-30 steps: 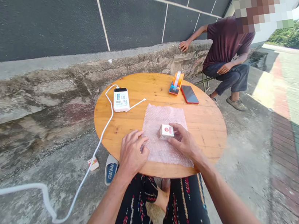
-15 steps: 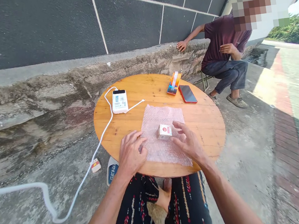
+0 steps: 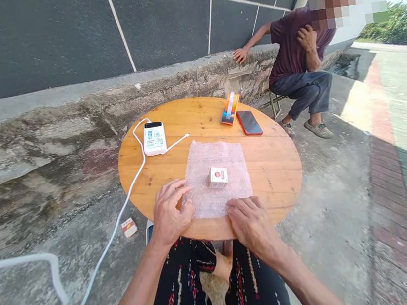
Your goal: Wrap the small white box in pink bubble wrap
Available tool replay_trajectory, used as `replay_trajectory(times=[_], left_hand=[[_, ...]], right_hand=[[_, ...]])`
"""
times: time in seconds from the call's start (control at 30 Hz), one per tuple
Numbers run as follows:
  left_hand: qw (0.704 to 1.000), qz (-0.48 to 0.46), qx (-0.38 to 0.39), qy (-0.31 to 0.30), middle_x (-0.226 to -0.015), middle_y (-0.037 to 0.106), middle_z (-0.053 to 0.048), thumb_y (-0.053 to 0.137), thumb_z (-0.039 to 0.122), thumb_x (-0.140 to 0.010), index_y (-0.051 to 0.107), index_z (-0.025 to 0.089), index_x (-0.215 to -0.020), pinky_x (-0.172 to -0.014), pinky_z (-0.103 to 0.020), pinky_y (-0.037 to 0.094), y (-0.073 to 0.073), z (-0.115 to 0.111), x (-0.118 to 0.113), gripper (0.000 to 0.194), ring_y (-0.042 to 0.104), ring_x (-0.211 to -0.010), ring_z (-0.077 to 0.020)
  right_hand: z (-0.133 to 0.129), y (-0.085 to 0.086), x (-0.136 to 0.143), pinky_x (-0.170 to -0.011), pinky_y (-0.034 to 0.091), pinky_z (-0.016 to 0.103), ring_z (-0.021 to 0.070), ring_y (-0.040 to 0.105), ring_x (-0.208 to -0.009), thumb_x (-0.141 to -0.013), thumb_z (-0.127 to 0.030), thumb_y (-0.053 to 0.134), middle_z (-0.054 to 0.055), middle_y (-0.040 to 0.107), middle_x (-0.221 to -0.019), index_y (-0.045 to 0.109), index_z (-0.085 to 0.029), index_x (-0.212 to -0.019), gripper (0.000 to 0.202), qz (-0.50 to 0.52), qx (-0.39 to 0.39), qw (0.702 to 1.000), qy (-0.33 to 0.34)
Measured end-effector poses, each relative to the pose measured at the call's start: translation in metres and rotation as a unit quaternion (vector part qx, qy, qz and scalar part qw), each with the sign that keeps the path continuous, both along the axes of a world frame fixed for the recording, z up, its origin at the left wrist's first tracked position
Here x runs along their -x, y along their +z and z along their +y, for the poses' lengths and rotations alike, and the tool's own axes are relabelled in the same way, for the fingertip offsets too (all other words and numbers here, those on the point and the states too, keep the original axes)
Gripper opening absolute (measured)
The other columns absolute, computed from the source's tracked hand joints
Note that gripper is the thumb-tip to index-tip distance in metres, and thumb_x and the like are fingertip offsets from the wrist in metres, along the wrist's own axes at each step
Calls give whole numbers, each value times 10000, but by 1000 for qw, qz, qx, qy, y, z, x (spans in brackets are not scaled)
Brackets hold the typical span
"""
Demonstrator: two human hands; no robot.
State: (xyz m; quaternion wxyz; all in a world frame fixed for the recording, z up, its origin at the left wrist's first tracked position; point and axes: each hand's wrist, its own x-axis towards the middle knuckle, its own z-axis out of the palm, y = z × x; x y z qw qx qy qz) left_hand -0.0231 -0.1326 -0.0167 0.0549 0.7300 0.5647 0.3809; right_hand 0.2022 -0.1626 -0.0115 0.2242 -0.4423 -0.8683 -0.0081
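Observation:
A sheet of pinkish clear bubble wrap (image 3: 222,151) lies flat on the round wooden table (image 3: 279,172). Near its middle sits a small white box (image 3: 218,177) with red print, touched by neither hand. My left hand (image 3: 170,214) rests at the wrap's left edge, its fingers stretched out and the thumb apart from them. At the near right corner, my right hand (image 3: 252,223) is closed over the wrap's edge with its fingers bent. The thumb of that hand is mostly hidden.
A white device (image 3: 154,139) with a white cable (image 3: 132,184) stands at the table's left. Towards the back right are a roll of clear tape in an orange holder (image 3: 230,109) and a red-edged phone (image 3: 249,123). A person (image 3: 293,53) sits beyond; a small pack (image 3: 129,227) lies on the ground.
My right hand has moved from beside the small box towards me, onto the wrap's near right corner, and its fingers have closed. The seated person's hand has risen to the chest.

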Motion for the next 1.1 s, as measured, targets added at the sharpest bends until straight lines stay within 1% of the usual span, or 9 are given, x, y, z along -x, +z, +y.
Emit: replay_trajectory(times=[0.13, 0.23, 0.3, 0.4, 0.63, 0.8, 0.93, 1.0, 1.1], left_hand=[[999, 3, -35, -41, -1194, 617, -64, 544, 227, -791, 640, 208, -1008, -1035, -437, 396, 10, -12, -1, 238, 498, -1199, -250], [995, 46, -48, -79, -1307, 542, -71, 617, 277, -776, 612, 216, -1100, -1076, -466, 350, 20, -23, -7, 330, 409, -1288, -273], [991, 78, -42, -99, -1360, 496, -70, 634, 265, -767, 590, 225, -1150, -1092, -486, 326, 23, -27, -14, 388, 371, -1316, -281], [987, 104, -38, -118, -1359, 500, -62, 604, 194, -780, 581, 240, -1156, -1097, -507, 315, 20, -26, -25, 380, 370, -1315, -274], [990, 75, -65, -101, -1131, 623, -53, 516, 101, -834, 640, 215, -969, -1045, -474, 370, 6, -19, -41, 216, 481, -1185, -236], [992, 43, -65, -101, -1052, 627, -49, 515, 56, -809, 634, 208, -878, -1021, -471, 382, 5, -22, -43, 205, 498, -1145, -236], [992, 25, -64, -108, -1081, 614, -51, 528, 27, -779, 619, 203, -869, -1010, -479, 386, 7, -29, -41, 218, 494, -1143, -242], [992, 22, -65, -111, -1099, 609, -51, 537, 14, -768, 613, 199, -865, -1011, -475, 386, 8, -33, -41, 222, 489, -1149, -241], [992, 19, -65, -111, -1119, 599, -52, 540, 2, -766, 605, 195, -859, -1014, -470, 384, 10, -38, -40, 223, 482, -1157, -237]], right_hand=[[4, 5, 0, -777, 384, 408, 230, 574, -880, -893, -114, 440, 85, 657, -1042, 575, -196, -858, 162, 42, 0, 999, -21], [5, 12, 0, -795, 384, 419, 234, 577, -899, -890, -121, 437, 89, 647, -1084, 559, -197, -839, 152, 49, 6, 999, -19], [5, 16, 0, -810, 383, 427, 234, 577, -906, -887, -119, 434, 93, 641, -1096, 551, -194, -839, 147, 52, 9, 998, -17], [5, 18, 0, -821, 384, 434, 234, 576, -906, -881, -117, 428, 98, 633, -1106, 543, -197, -851, 143, 67, 16, 998, -12], [0, 19, -2, -830, 400, 433, 237, 578, -915, -871, -114, 442, 95, 641, -1076, 551, -188, -858, 133, 98, 35, 995, -3], [-1, 23, -11, -830, 415, 411, 221, 595, -917, -878, -136, 472, 76, 655, -1051, 594, -199, -875, 137, 144, 63, 987, 18], [14, 29, -21, -897, 419, 422, 233, 585, -1029, -885, -201, 507, 78, 638, -1120, 605, -214, -963, 125, 192, 77, 978, -4], [29, 29, -24, -948, 416, 426, 237, 553, -1115, -866, -214, 535, 91, 607, -1189, 577, -209, -1078, 216, 207, 87, 975, 0], [50, 26, -24, -986, 413, 433, 252, 502, -1200, -805, -221, 599, 133, 540, -1290, 476, -175, -1261, 474, 192, 118, 974, 30]])
